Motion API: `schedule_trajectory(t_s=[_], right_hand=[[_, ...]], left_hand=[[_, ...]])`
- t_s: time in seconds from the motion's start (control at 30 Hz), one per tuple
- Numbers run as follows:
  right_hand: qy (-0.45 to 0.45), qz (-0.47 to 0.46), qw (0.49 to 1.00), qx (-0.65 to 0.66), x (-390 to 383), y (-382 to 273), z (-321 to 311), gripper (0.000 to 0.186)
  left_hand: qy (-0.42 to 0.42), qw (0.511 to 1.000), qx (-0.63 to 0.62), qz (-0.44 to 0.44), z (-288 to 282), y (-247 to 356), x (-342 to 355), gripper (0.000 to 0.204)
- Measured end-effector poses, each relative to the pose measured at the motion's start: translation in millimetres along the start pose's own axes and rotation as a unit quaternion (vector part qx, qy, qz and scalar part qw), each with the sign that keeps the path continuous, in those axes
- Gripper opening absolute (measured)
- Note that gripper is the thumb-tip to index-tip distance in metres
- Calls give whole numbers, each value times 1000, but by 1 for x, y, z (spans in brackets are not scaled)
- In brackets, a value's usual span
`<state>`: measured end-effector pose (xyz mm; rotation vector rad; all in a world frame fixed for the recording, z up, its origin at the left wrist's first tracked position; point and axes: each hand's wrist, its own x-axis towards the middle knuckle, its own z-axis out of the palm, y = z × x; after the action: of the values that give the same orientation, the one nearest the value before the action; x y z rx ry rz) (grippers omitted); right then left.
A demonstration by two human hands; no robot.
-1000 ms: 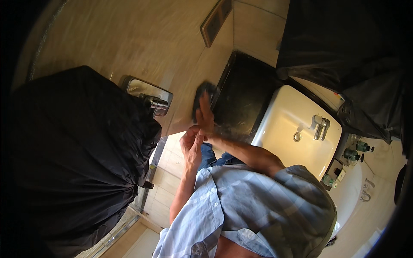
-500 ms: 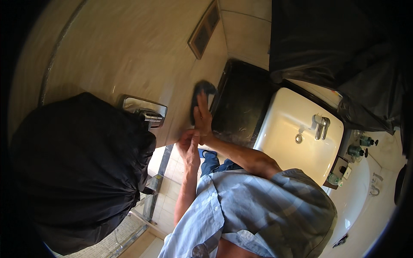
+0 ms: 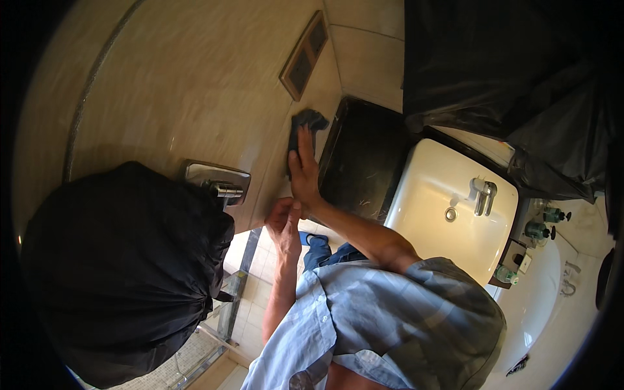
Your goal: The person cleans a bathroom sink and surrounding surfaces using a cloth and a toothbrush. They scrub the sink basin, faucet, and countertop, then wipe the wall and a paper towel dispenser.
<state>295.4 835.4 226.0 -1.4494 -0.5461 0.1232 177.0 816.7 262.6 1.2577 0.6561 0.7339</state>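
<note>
The left hand (image 3: 284, 220), fingers curled, is at the wrist of the right hand (image 3: 304, 177); whether it grips anything I cannot tell. The right, fingers straight, lies on a dark cloth (image 3: 311, 119) against the wall (image 3: 195, 84), beside the left edge of the counter (image 3: 364, 156). Beyond is a sink (image 3: 422, 195).

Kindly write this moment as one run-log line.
right hand: flat on dark cloth against wall | left hand: curled beside right one, contact unclear | rest: pale sink, black counter
</note>
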Motion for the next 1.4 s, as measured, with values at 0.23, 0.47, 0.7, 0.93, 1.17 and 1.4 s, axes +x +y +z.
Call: schedule_trajectory(t_s=[0.23, 0.47, 0.7, 0.93, 1.17, 1.4], right_hand=[[46, -33, 998, 15, 71, 24, 0, 51], [55, -5, 997, 52, 194, 43, -29, 51], [73, -11, 996, 58, 167, 38, -19, 48], [23, -106, 994, 0, 61, 28, -10, 49], [58, -33, 996, 65, 162, 60, -25, 48], [88, 40, 991, 97, 177, 143, -22, 54]], left_hand=[[-28, 999, -10, 22, 6, 9, 11, 18], [-61, 998, 8, 12, 28, 13, 30, 15], [-62, 998, 15, -15, 28, 4, 36, 16], [-20, 998, 45, 34, 34, 6, 42, 12], [-45, 995, -17, 88, 40, 12, 43, 11], [-50, 997, -18, 47, 36, 2, 35, 9]])
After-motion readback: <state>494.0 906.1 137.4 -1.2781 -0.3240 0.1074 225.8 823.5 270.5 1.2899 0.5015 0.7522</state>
